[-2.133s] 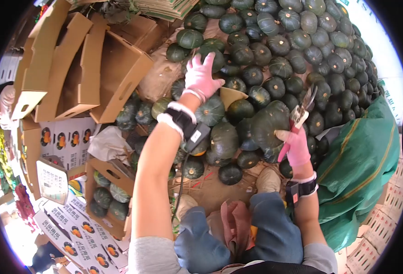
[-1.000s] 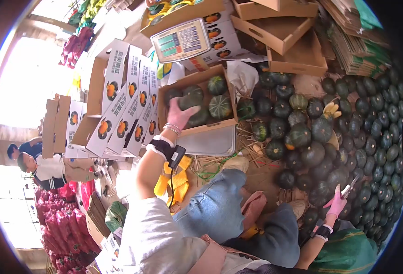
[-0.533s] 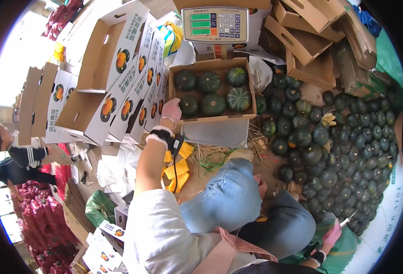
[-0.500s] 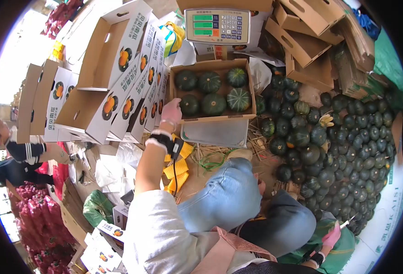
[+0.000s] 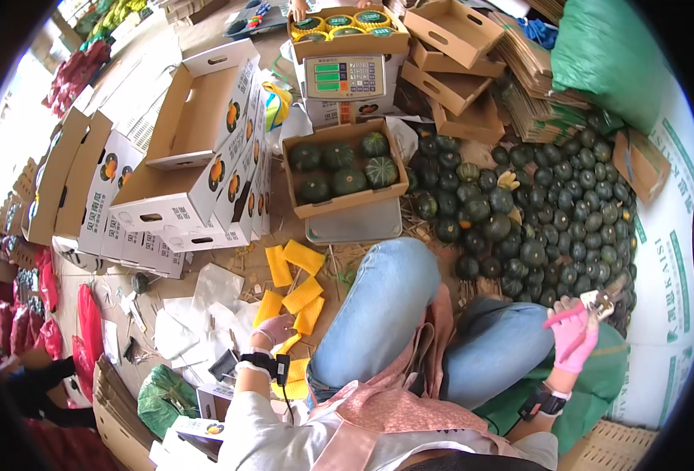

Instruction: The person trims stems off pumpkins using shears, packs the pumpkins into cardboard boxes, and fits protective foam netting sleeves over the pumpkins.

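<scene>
My left hand point(image 5: 274, 328) is down among the yellow foam net sleeves point(image 5: 303, 293) scattered on the floor, its fingers loosely stretched out beside one of them. In my pink-gloved right hand point(image 5: 573, 339) is a pair of pruning shears point(image 5: 589, 306) with pink handles, raised near the pumpkin pile. An open cardboard box point(image 5: 300, 210) sits slightly turned on the metal scale platform point(image 5: 355, 229). Six dark green pumpkins point(image 5: 349, 180) lie in it in two rows, the one at the front right paler and striped.
Behind the box stands the scale display point(image 5: 344, 77), and beyond it a packed box point(image 5: 352, 45) with another person's hand at its edge. White printed boxes point(image 5: 182, 180) are stacked at left. A large pumpkin heap point(image 5: 551, 228) spreads at right. White plastic bags point(image 5: 194, 326) lie left of the sleeves.
My left hand has left the pumpkin box and come down to the foam sleeves. My right hand has risen with the shears. The view has shifted, and the box now sits more turned.
</scene>
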Available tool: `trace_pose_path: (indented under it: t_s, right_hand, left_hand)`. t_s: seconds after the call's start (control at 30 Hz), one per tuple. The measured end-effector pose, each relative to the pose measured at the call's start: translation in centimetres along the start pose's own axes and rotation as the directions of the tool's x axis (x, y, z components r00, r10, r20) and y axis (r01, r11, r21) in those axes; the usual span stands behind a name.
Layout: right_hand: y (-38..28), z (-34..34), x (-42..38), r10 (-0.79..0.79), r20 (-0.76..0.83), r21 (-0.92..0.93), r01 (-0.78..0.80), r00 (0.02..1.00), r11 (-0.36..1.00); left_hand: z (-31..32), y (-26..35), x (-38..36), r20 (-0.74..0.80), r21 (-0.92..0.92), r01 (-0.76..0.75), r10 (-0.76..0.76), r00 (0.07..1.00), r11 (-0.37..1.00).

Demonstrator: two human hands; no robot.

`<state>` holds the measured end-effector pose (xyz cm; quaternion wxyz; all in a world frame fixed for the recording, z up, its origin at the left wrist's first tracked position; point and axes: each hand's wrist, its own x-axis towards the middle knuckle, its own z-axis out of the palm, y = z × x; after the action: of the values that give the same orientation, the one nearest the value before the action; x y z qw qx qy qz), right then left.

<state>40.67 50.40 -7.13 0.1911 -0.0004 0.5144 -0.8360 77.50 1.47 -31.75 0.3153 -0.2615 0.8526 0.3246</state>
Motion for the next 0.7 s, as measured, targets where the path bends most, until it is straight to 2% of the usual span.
trace_pose_path:
  t_s: [0.03,0.13,0.17,0.2,0.27,0.3,0.33,0.4,0.43,0.53,0.57,0.6,0.67,0.7]
  right_hand:
    - [1.0,0.7,-0.8,0.027,-0.038,0.031,-0.026,0.999,0.999]
    - [3.1,1.8,-3.0,0.131,-0.058,0.128,-0.123,0.99,0.984]
    - [3.6,2.8,-3.9,0.157,-0.142,0.147,-0.136,0.977,0.98]
    - [3.8,3.6,-4.6,0.227,-0.181,0.249,-0.178,0.957,0.952]
    - [4.4,4.1,-5.5,0.313,-0.164,0.345,-0.243,0.936,0.907]
    - [5.0,3.7,-5.7,0.318,-0.105,0.374,-0.259,0.942,0.89]
    - [5.2,3.7,-6.1,0.347,-0.129,0.373,-0.278,0.929,0.885]
    - [5.4,4.2,-6.5,0.395,-0.169,0.367,-0.314,0.903,0.875]
    - [6.0,3.2,-6.2,0.382,-0.021,0.371,-0.347,0.924,0.861]
    - [7.3,2.2,-4.5,0.35,0.268,0.409,-0.435,0.898,0.802]
    - [7.4,3.1,-4.5,0.415,-0.021,0.271,-0.395,0.909,0.878]
    - [7.8,3.9,-3.4,0.467,-0.129,0.29,-0.417,0.875,0.861]
    - [9.4,5.7,0.1,0.547,-0.253,0.255,-0.491,0.798,0.833]
    - [11.6,5.3,2.0,0.53,-0.425,0.144,-0.523,0.734,0.84]
  left_hand:
    - [1.2,-1.0,-0.6,-0.06,0.028,0.017,-0.015,0.998,0.999]
    - [2.2,-2.4,-1.9,-0.103,-0.113,0.068,-0.079,0.992,0.991]
    - [1.0,-1.7,-2.5,-0.089,-0.049,0.047,-0.051,0.995,0.998]
    - [0.0,-1.5,-2.1,-0.07,0.062,-0.014,0.018,0.997,0.998]
    - [-3.2,0.9,-1.1,0.035,0.286,0.031,-0.042,0.998,0.958]
    - [-3.9,0.5,0.2,-0.019,0.277,0.002,0.003,1.0,0.961]
    - [-4.7,0.0,1.7,-0.079,0.267,-0.024,0.047,0.996,0.963]
    - [-8.9,4.8,2.9,-0.151,0.245,0.059,-0.022,0.988,0.968]
    - [-10.1,6.4,4.5,-0.229,0.296,0.033,0.037,0.973,0.955]
    - [-13.5,11.8,8.8,-0.403,0.397,-0.076,0.248,0.881,0.915]
    - [-14.0,13.5,10.9,-0.443,0.457,-0.087,0.311,0.841,0.885]
    - [-14.7,15.1,13.1,-0.481,0.514,-0.096,0.379,0.791,0.853]
    - [-16.3,17.7,17.0,-0.454,0.467,-0.177,0.407,0.793,0.866]
    - [-16.9,18.6,18.7,-0.444,0.435,-0.209,0.41,0.797,0.876]
